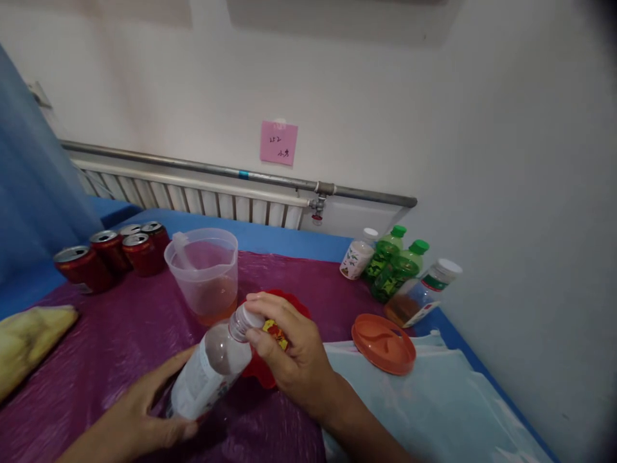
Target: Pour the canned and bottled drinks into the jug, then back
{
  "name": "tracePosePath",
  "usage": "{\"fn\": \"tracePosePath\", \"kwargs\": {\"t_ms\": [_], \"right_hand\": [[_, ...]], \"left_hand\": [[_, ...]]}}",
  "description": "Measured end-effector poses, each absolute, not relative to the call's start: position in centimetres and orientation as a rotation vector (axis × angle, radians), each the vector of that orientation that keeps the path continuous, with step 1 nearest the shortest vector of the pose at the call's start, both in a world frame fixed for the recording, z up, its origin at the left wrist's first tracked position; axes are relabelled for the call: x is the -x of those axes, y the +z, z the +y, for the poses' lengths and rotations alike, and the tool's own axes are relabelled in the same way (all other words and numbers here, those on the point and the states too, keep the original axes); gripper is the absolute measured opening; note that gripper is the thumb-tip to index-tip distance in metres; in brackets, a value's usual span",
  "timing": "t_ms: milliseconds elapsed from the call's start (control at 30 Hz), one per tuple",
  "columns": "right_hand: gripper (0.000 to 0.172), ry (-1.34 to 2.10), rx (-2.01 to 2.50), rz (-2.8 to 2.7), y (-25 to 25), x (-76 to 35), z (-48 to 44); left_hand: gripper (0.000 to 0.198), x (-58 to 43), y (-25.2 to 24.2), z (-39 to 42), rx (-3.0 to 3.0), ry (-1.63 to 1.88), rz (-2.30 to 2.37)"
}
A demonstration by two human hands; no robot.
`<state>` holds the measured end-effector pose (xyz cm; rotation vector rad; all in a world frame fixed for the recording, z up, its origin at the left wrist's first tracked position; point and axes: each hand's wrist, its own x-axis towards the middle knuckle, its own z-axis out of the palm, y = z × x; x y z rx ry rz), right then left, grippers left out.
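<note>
A clear plastic bottle (207, 373) with a white label leans to the right in front of me. My left hand (144, 411) is wrapped round its lower part, thumb in front. On its white cap (252, 315) the fingers of my right hand (294, 354) are closed. Behind the two hands shows part of a red dish (289, 300), with a yellow and red piece (276, 333) in it; the rest is hidden. Just beyond the bottle stands a translucent measuring jug (207, 276) with some orange-brown liquid at its bottom.
Several red cans (139, 254) stand at the back left, near a yellow cloth (33, 341). Several bottles, including a green-capped bottle (398, 273), line the right side. An orange lid (384, 344) lies on light blue plastic sheets (434, 399). Purple sheeting (120, 334) covers the table; a wall stands close behind.
</note>
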<state>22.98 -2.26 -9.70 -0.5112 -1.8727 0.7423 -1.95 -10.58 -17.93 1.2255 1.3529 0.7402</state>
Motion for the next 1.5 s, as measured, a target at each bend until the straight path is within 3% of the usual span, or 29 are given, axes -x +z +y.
{"fn": "tracePosePath", "kwargs": {"t_ms": [467,833,1167,1267,1500], "right_hand": [[0.049,0.276,0.382,-2.201,-10.0,-22.7,-3.7],[0.058,0.684,0.384,-2.157,-10.7,-22.4,-4.1],[0.042,0.689,0.533,-2.115,-11.2,-22.6,-3.5],[0.039,0.669,0.527,-2.162,-11.6,-22.2,-3.2],[0.033,0.715,0.702,-2.192,-12.7,-21.7,-2.1]], "left_hand": [[0.082,-0.7,-15.2,-11.2,-1.218,0.832,1.168],[0.088,1.2,-15.7,-11.1,-1.261,0.885,1.336],[0.08,9.0,-14.9,-7.8,-1.031,1.402,1.927],[0.072,11.6,-14.3,-6.1,-0.987,1.442,1.944],[0.076,13.8,-14.4,-3.3,-0.922,1.514,1.986]]}}
